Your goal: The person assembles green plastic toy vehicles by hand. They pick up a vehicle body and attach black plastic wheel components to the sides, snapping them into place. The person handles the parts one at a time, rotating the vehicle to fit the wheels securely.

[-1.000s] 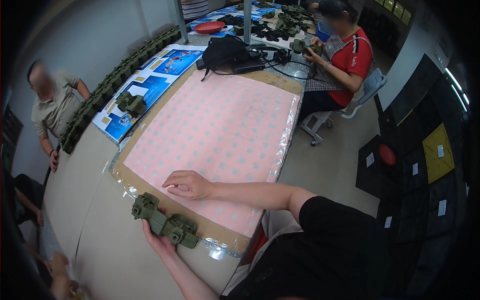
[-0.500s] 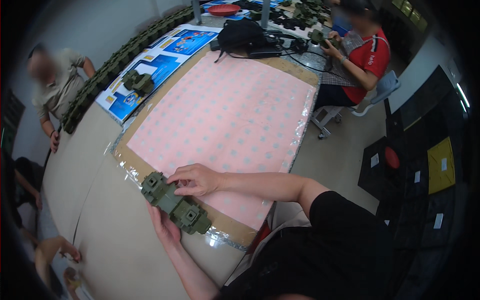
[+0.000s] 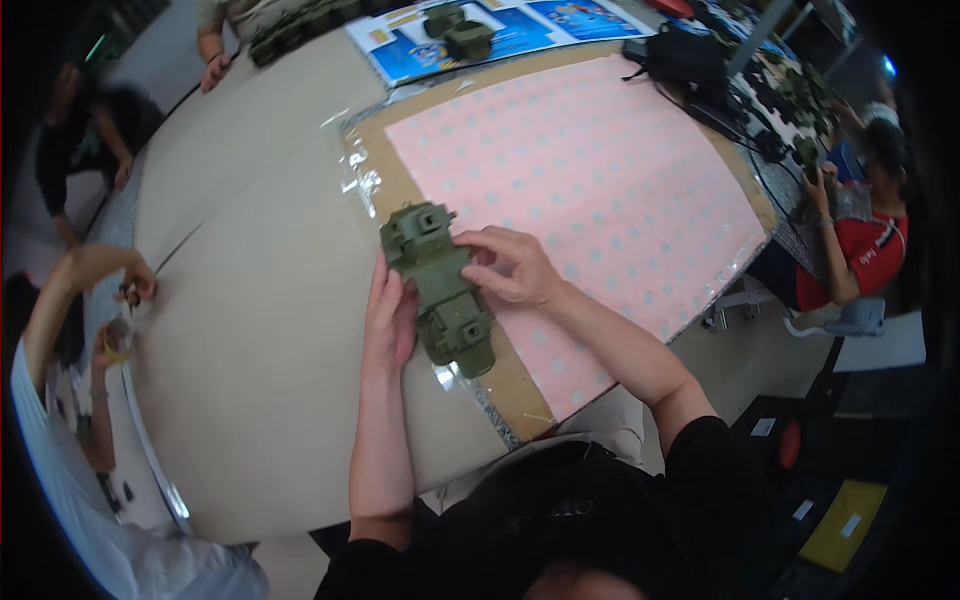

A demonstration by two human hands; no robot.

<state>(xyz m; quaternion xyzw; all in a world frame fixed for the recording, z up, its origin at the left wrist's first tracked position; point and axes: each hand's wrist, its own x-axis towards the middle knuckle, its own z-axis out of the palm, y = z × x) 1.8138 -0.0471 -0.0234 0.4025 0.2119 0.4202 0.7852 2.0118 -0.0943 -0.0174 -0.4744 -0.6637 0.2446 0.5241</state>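
A long, blocky olive-green plastic piece [image 3: 440, 285] with a raised square part near each end is between my hands, above the left edge of the pink mat. My left hand [image 3: 388, 315] cups its left side, the fingers partly hidden behind it. On the other side, my right hand [image 3: 515, 265] has its thumb and bent fingers closed on the piece's right edge.
The pink dotted mat [image 3: 590, 200] is taped over brown board on the table. Similar green pieces [image 3: 460, 35] rest on blue printed sheets [image 3: 400, 62] at the back. A black bag [image 3: 680, 65] and cables lie far right. Co-workers sit left and right; one's hand [image 3: 135, 275] reaches over the left table edge.
The view has swung to the left, so the mat and bag appear further right and more of the left co-worker shows. Both my hands still hold the green piece.
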